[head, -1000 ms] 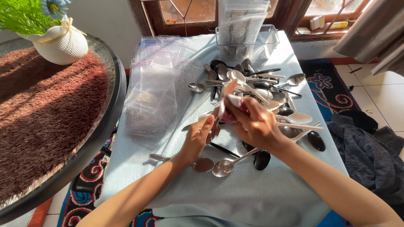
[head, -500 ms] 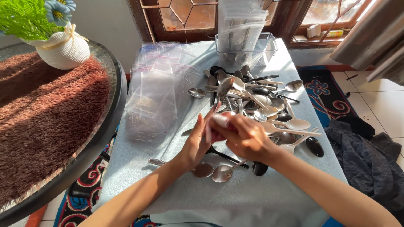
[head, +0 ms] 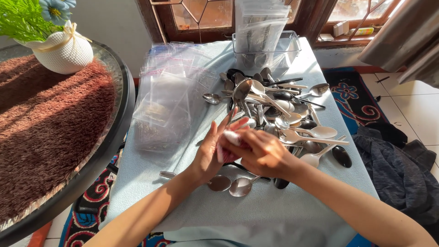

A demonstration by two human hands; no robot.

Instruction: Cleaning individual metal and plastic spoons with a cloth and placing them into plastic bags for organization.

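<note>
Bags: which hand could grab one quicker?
Probably the left hand. It is on the side where the bags lie, with bare cloth between. The right hand is over by the spoons, farther off.

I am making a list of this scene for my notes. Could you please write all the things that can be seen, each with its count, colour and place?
spoons: many, a pile, silver, white and black, middle of the table
two loose spoons: silver, near edge of the cloth, below the hands
white item: one, held between both hands, kind unclear
clear plastic bags: a stack, transparent, left part of the cloth
clear container: one, far end, holds more bags
table cloth: one, pale blue
round table: one, dark rim, brown mat, on the left
vase: one, white, with green plant and blue flower
dark cloth: on the floor, right
left hand: on the white item
right hand: on the white item
</note>
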